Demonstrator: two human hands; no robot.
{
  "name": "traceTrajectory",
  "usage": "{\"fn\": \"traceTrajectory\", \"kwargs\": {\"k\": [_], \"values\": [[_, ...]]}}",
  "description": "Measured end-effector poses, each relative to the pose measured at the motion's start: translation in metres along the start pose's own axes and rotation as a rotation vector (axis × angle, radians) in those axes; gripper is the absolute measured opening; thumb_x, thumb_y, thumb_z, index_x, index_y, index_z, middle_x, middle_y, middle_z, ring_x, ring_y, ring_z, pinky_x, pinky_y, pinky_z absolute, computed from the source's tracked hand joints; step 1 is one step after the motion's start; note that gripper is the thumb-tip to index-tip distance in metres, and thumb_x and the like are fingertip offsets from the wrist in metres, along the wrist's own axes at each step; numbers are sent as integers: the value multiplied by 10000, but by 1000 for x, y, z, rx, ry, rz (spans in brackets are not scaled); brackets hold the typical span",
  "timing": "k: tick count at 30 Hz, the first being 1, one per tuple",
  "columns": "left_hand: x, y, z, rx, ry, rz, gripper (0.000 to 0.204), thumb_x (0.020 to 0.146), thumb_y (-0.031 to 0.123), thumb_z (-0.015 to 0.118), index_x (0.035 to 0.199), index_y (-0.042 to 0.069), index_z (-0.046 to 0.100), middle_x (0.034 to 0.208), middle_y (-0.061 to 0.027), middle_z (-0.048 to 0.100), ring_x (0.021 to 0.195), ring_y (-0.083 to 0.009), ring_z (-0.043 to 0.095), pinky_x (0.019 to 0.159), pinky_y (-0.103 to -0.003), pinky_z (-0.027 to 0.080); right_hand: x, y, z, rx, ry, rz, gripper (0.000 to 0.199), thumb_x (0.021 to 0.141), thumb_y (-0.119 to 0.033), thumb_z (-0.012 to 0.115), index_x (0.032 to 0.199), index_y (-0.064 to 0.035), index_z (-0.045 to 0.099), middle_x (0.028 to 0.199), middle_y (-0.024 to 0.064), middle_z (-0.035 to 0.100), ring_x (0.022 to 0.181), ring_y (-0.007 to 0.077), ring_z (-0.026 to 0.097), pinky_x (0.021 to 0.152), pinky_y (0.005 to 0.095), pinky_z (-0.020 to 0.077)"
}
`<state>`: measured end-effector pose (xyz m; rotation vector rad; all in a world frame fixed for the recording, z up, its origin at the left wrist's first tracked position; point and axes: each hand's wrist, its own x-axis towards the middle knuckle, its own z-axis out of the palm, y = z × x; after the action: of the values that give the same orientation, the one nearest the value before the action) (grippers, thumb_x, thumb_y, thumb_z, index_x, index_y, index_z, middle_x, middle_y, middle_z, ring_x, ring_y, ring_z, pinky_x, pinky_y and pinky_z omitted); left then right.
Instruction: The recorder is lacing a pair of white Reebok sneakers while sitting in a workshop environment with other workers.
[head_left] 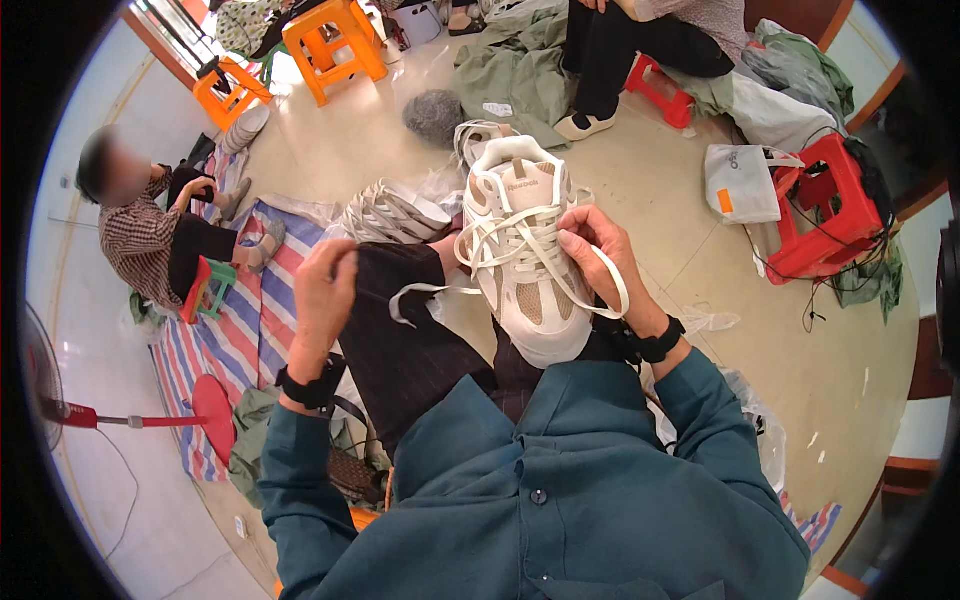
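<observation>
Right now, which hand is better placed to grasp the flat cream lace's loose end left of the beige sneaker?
Probably the left hand: nearer the loose end, seemingly empty; the right hand is at the sneaker.

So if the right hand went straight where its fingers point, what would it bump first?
Probably the beige shoe: the right hand points at the shoe's laces and seems to touch them, though depth is unclear.

The shoe [525,265] lies before me, between my left hand [325,290] and right hand [608,250]; a fan [213,415] to my left, a bag [738,185] beside a stool [848,200] to my right.
</observation>
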<state>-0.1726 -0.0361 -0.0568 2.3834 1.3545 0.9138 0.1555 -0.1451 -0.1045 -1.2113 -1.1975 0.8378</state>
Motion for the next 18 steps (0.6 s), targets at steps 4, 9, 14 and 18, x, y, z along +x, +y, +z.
{"fn": "traceTrajectory", "kwargs": {"k": [4,9,14,18], "values": [[-2,60,29,-196,-103,206,168,809,0,609,973,-16,642,920,-140,650,860,-240,643,744,-308,493,-3,-4,0,-44,18,18,85,890,-88,592,950,-28,580,784,-7,572,707,68,508,665,219,439],[7,91,61,-249,-121,272,175,790,5,625,965,-4,631,885,-138,637,813,-263,635,720,-318,497,-1,2,2,-1,33,16,85,899,-102,590,937,-26,580,752,-16,561,699,62,496,649,216,431],[3,95,75,-264,-188,226,165,762,42,665,921,13,629,823,-133,618,751,-262,621,674,-325,495,-8,-4,1,1,19,27,97,911,-115,580,917,-18,582,738,-20,553,690,60,492,629,222,428],[3,112,80,-211,-95,338,202,719,44,689,911,25,629,829,-117,596,765,-270,606,672,-345,490,-11,-10,4,-186,21,-119,93,865,-96,625,897,-17,588,755,41,573,653,128,550,626,259,454]]}}
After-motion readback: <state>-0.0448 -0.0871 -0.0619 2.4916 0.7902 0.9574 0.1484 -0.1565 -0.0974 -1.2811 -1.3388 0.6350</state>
